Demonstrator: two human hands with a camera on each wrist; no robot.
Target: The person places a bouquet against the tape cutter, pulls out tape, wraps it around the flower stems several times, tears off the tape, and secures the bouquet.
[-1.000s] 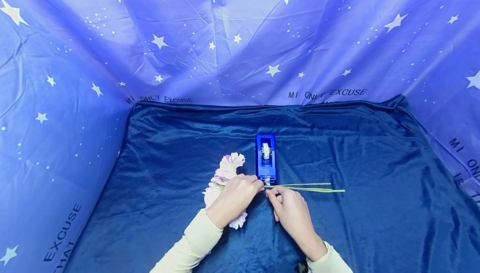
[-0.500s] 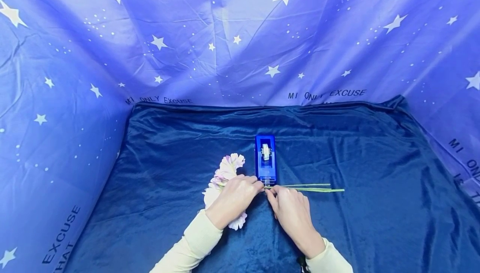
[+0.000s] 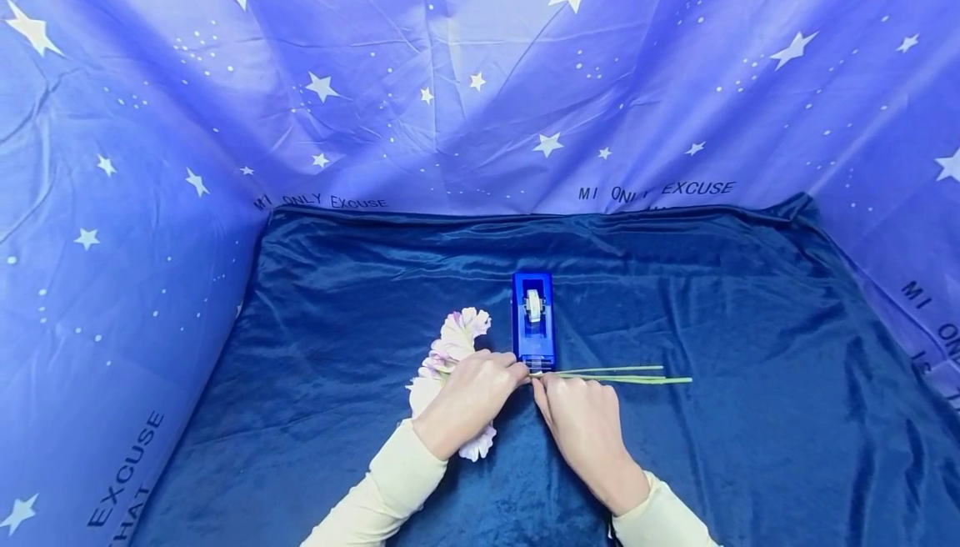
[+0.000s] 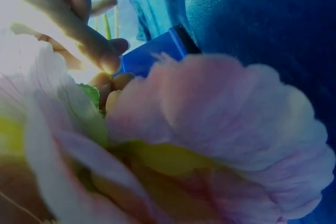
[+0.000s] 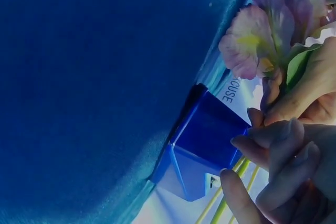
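Pale pink and white artificial flowers [image 3: 453, 334] lie under and around my left hand [image 3: 476, 388], which grips their stems just below the blooms. Thin green flower stems [image 3: 637, 379] run out to the right past my right hand [image 3: 585, 409]. Its thumb and fingertips pinch the stems close to the left fingertips; what lies between them is hidden. Right behind the fingertips stands a blue tape dispenser [image 3: 533, 338] with a roll of clear tape [image 3: 534, 305], its cutter end toward me. Petals [image 4: 210, 108] fill much of the left wrist view.
A dark blue velvet cloth [image 3: 360, 272] covers the table. Purple-blue drapes [image 3: 465, 138] with white stars and lettering hang behind and at both sides. A cream sleeve [image 3: 397, 468] covers the left forearm, and the right one matches.
My right hand's fingers have rolled forward and inward over the stems, nearer the dispenser's cutter end. The strip of tape seen there earlier is now mostly covered. My left hand stays put.
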